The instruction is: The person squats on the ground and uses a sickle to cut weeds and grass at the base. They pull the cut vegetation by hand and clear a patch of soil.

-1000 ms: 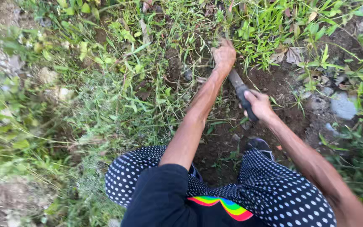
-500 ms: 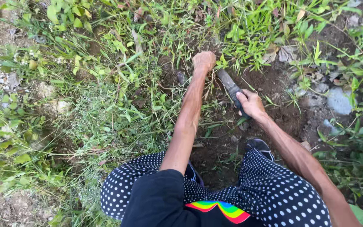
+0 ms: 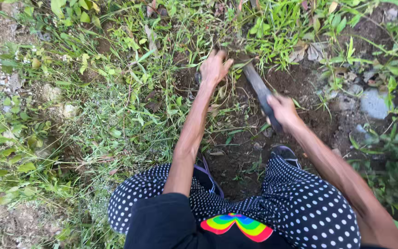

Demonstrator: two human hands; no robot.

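Observation:
I crouch over a patch of weeds and bare dark soil (image 3: 300,87). My left hand (image 3: 213,68) is stretched forward and closed around a tuft of grass (image 3: 226,50) at the edge of the soil. My right hand (image 3: 282,108) grips the dark handle of a long metal blade (image 3: 256,83), which points up and left toward the grass beside my left hand. The blade's tip is hidden among the stems.
Dense grass and leafy weeds (image 3: 116,106) cover the left and top. Grey stones (image 3: 374,102) lie in the soil at right. My polka-dot trousers (image 3: 309,203) and dark shoes (image 3: 285,153) fill the bottom centre.
My left hand has shifted left along the grass edge and taken a new tuft. The blade and my right hand followed it left, closer to the weeds.

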